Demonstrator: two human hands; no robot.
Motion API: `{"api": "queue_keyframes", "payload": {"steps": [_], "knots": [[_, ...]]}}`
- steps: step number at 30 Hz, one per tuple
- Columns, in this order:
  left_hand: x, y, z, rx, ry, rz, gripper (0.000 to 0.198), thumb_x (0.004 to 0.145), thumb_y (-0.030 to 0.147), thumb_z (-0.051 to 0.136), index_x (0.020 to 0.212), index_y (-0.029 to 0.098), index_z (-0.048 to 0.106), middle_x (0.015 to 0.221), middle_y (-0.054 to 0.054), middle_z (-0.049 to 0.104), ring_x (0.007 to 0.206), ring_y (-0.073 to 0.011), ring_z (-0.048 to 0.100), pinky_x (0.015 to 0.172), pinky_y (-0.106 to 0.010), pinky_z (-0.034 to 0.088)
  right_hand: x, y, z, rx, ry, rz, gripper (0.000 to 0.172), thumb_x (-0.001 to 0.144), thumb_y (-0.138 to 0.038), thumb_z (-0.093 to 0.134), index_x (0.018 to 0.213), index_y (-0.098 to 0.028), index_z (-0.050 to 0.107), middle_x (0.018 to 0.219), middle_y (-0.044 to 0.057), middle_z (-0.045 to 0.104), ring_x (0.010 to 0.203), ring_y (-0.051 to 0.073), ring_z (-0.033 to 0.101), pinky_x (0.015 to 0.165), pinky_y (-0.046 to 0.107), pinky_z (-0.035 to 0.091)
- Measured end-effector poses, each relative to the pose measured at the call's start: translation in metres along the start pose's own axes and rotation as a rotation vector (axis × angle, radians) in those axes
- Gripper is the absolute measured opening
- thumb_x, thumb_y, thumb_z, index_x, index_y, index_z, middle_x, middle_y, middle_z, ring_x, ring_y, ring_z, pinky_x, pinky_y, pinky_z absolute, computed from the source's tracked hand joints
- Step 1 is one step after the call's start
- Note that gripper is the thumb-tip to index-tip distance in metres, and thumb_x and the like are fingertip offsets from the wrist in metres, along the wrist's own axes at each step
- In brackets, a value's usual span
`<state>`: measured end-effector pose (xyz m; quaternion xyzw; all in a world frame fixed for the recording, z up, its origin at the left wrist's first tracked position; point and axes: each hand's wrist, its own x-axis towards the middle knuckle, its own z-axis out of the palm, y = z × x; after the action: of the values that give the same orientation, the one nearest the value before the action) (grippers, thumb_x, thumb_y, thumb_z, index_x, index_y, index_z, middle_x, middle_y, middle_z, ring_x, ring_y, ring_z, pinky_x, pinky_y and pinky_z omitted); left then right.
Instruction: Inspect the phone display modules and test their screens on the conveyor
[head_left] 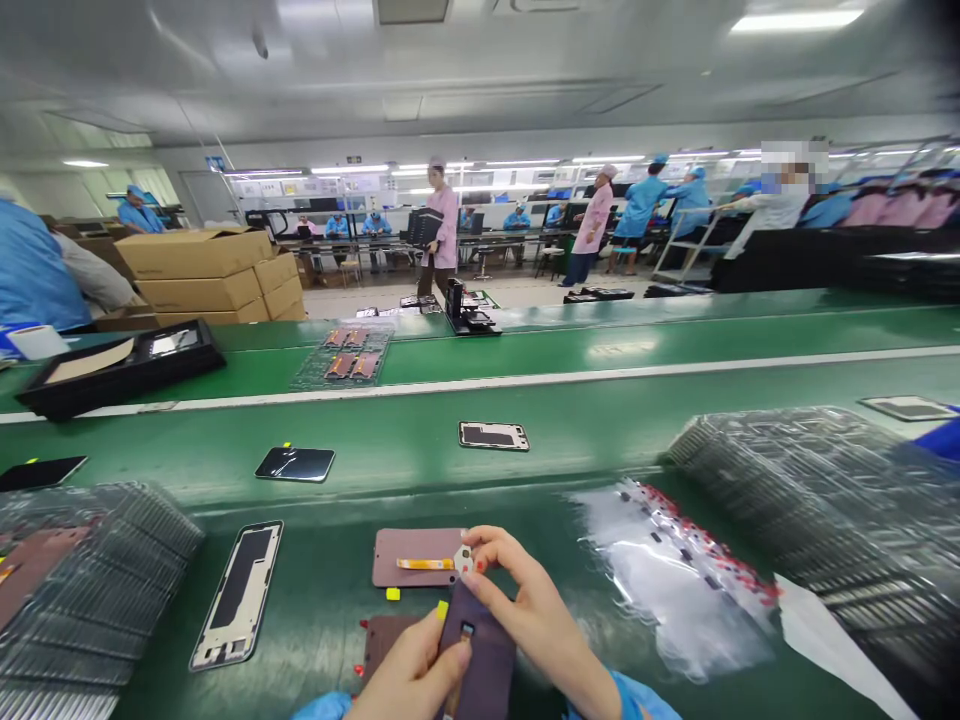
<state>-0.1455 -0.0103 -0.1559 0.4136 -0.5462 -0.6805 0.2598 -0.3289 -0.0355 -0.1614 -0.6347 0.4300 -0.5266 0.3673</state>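
My left hand (416, 668) grips a dark purple-brown flat phone screen panel (487, 660) with a yellow tab at its top corner and a small flex connector on it. My right hand (536, 610) is closed, thumb and index finger pinching a small white piece (463, 560) just above the held panel's top edge. Behind it lies another brownish panel (390, 545), crossed by an orange flex ribbon (424, 565). A further brown panel (386, 635) with red tabs is partly covered by my left hand.
A phone frame (236, 595) lies at left, beside stacked clear trays (135, 570). Clear plastic films with red tabs (675, 580) and more stacked trays (825, 530) are at right. A dark phone screen (295, 463) and another frame (493, 436) rest on the green belt (390, 440).
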Motion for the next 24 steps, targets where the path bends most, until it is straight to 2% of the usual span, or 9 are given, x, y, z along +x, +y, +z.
{"api": "queue_keyframes", "payload": {"steps": [2,4,8,11,14,16,18,20,24], "knots": [[-0.002,-0.001,-0.001,0.035,-0.038,-0.001,0.068,0.079,0.069,0.061,0.126,0.019,0.063,0.120,-0.009,0.068,0.113,-0.0305,0.058,0.105,-0.042,0.043,0.002,0.000,-0.002,-0.034,-0.080,0.002,0.006,0.091,-0.026,0.063,0.087,-0.021,0.063,0.091,0.003,0.066,0.080,0.018,0.063,0.071,0.027,0.051],[-0.003,-0.003,-0.002,0.088,-0.036,-0.016,0.068,0.081,0.069,0.058,0.126,0.018,0.063,0.114,-0.010,0.070,0.108,-0.0300,0.060,0.100,-0.042,0.046,0.001,-0.002,-0.002,-0.147,-0.108,-0.106,0.011,0.095,-0.024,0.058,0.088,-0.020,0.066,0.079,0.002,0.062,0.072,0.016,0.060,0.064,0.026,0.049],[0.001,-0.007,-0.003,0.193,0.109,-0.016,0.062,0.080,0.067,0.059,0.114,0.016,0.067,0.115,-0.011,0.068,0.111,-0.0302,0.057,0.102,-0.040,0.043,-0.007,-0.011,0.006,-0.624,0.128,-0.672,0.023,0.100,-0.013,0.044,0.095,-0.012,0.067,0.071,0.006,0.061,0.066,0.019,0.055,0.058,0.031,0.044],[0.007,-0.002,-0.003,0.106,0.184,-0.006,0.051,0.080,0.060,0.063,0.104,0.015,0.069,0.106,-0.010,0.070,0.104,-0.0280,0.059,0.098,-0.037,0.044,-0.016,-0.020,0.017,-0.825,0.135,-0.952,0.024,0.097,-0.005,0.041,0.096,-0.006,0.066,0.063,0.006,0.062,0.058,0.018,0.054,0.054,0.033,0.044],[0.008,0.006,-0.004,-0.107,0.159,0.050,0.035,0.079,0.044,0.071,0.100,0.016,0.071,0.101,-0.007,0.072,0.100,-0.0249,0.062,0.094,-0.033,0.046,-0.023,-0.028,0.020,-0.841,0.104,-1.009,0.026,0.096,-0.002,0.040,0.092,-0.009,0.065,0.059,0.003,0.062,0.053,0.016,0.055,0.052,0.032,0.047],[0.007,0.011,-0.006,-0.312,0.101,0.020,0.028,0.073,0.033,0.076,0.096,0.016,0.073,0.094,-0.006,0.074,0.093,-0.0219,0.064,0.086,-0.028,0.048,-0.024,-0.031,0.017,-0.822,0.130,-0.985,0.026,0.096,-0.002,0.040,0.093,-0.009,0.064,0.064,0.005,0.065,0.063,0.018,0.062,0.060,0.032,0.052],[0.006,0.014,-0.008,-0.560,0.020,-0.073,0.025,0.071,0.033,0.075,0.088,0.014,0.074,0.083,-0.005,0.073,0.082,-0.0194,0.065,0.075,-0.025,0.049,-0.022,-0.033,0.014,-0.761,0.142,-0.951,0.025,0.097,-0.003,0.039,0.096,-0.008,0.063,0.068,0.007,0.066,0.074,0.019,0.066,0.066,0.032,0.055],[0.008,0.016,-0.011,-0.720,-0.048,-0.187,0.030,0.075,0.042,0.071,0.079,0.013,0.074,0.072,-0.005,0.070,0.070,-0.0163,0.064,0.065,-0.022,0.047,-0.019,-0.031,0.016,-0.686,0.115,-0.947,0.026,0.098,-0.004,0.038,0.095,-0.007,0.064,0.067,0.007,0.064,0.072,0.018,0.065,0.064,0.030,0.055],[0.024,0.020,-0.019,-0.525,-0.036,-0.230,0.033,0.075,0.042,0.080,0.069,0.011,0.070,0.063,-0.003,0.066,0.054,-0.0096,0.056,0.053,-0.018,0.043,-0.016,-0.020,0.029,-0.716,-0.029,-1.016,0.037,0.097,-0.005,0.034,0.078,-0.010,0.065,0.055,0.003,0.054,0.048,0.015,0.051,0.044,0.028,0.045]]}}
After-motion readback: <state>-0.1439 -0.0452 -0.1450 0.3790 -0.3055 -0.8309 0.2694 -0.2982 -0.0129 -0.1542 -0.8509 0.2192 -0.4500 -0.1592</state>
